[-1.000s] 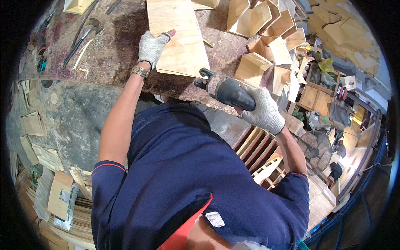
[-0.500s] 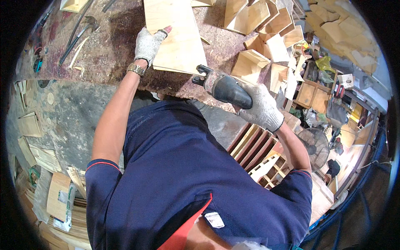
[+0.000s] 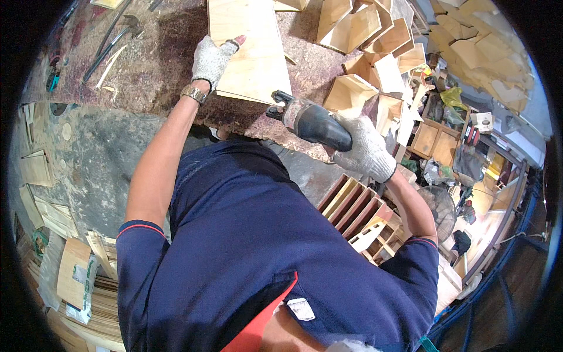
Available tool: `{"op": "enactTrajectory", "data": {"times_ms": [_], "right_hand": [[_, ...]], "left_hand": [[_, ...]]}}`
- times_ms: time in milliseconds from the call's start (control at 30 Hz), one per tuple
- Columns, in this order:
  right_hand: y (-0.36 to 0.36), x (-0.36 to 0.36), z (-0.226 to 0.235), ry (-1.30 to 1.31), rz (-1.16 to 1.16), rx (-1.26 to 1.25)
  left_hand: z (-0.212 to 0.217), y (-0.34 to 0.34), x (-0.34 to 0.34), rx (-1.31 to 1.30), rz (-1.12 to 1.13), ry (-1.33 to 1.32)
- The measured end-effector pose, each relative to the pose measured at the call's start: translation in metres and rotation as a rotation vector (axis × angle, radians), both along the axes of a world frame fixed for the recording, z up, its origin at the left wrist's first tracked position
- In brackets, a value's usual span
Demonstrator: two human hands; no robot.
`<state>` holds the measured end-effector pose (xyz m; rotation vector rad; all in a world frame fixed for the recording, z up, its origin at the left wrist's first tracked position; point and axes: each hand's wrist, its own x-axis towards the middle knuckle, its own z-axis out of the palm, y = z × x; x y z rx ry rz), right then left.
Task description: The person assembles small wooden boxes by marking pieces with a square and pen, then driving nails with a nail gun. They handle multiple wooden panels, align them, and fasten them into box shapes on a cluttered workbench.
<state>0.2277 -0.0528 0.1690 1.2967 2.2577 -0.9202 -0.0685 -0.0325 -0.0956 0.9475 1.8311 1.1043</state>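
A pale plywood board (image 3: 249, 53) lies on the worn workbench, its narrow end near the bench's front edge. My left hand (image 3: 212, 60), in a white knit glove with the thumb tip bare, grips the board's left edge, thumb across the top face. In my gloved right hand (image 3: 365, 148) is a black handheld power tool (image 3: 319, 125) with a rounded body; its exact kind does not show clearly. The tool's metal front end is at the board's near right corner; whether it touches the board I cannot tell.
Left on the bench lie a hammer (image 3: 126, 28), a thin wood offcut (image 3: 111, 66) and a teal-and-black tool (image 3: 53, 81). Several open wooden boxes (image 3: 352, 94) crowd the right side. A slatted wooden rack (image 3: 352, 208) stands below my right arm, beside a fan (image 3: 437, 205).
The view has turned slightly. The power tool's front end has shifted a little left along the board's near end; my left hand keeps its hold on the board.
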Motion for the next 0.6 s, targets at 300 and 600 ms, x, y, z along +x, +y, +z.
{"op": "enactTrajectory", "data": {"times_ms": [300, 600], "right_hand": [[0.0017, -0.0003, -0.0045, -0.007, 0.022, -0.004], [0.0098, -0.0084, 0.0, -0.011, 0.04, -0.061]], "left_hand": [[0.0085, -0.001, 0.0006, -0.043, -0.019, 0.012], [0.0042, -0.0006, 0.0022, -0.04, -0.006, -0.015]]}}
